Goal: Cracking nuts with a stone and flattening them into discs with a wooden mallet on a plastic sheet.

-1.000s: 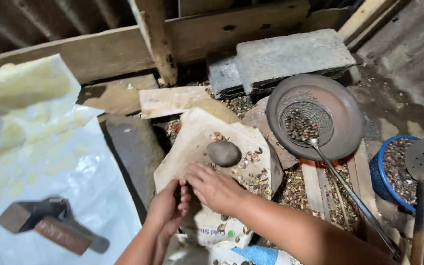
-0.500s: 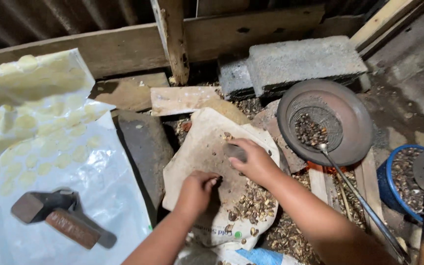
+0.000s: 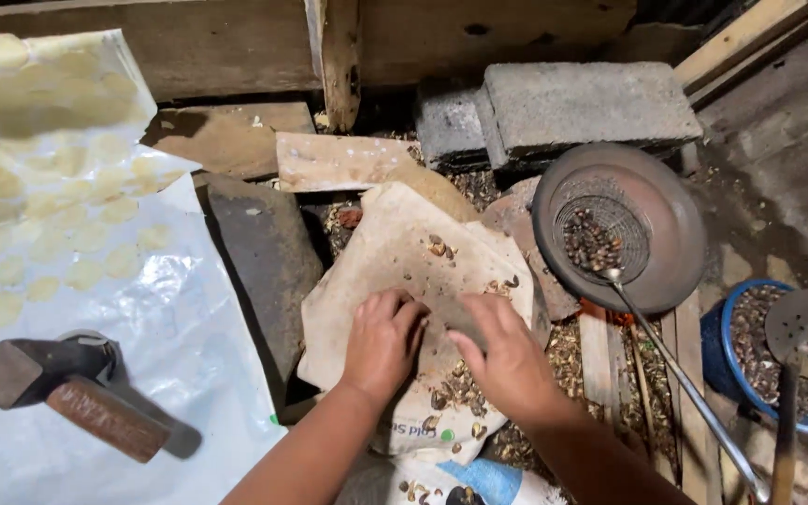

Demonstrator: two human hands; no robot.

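Head view. Both hands lay on the flat stone slab [image 3: 404, 257], palms down among broken shell bits [image 3: 460, 388]. One second earlier they were bunched together at the slab's near edge; half a second earlier the right hand had reached up to the grey pebble. In this frame the right hand [image 3: 507, 360] had come back down, fingers loosely curled (back of the hand to the camera, so I could not tell whether the pebble was under it). The pebble no longer showed on the slab. The left hand [image 3: 383, 341] rested flat, fingers half bent, nothing visibly held.

Judged: a cracking stroke was being set up, or bits were being sorted.

Beyond the right hand sat a round pan [image 3: 675, 252] with a wire skimmer [image 3: 600, 238]; farther right, a blue bucket [image 3: 717, 360]. Left of the left hand, a hammer [image 3: 67, 393] lay on a plastic sheet [image 3: 170, 309].
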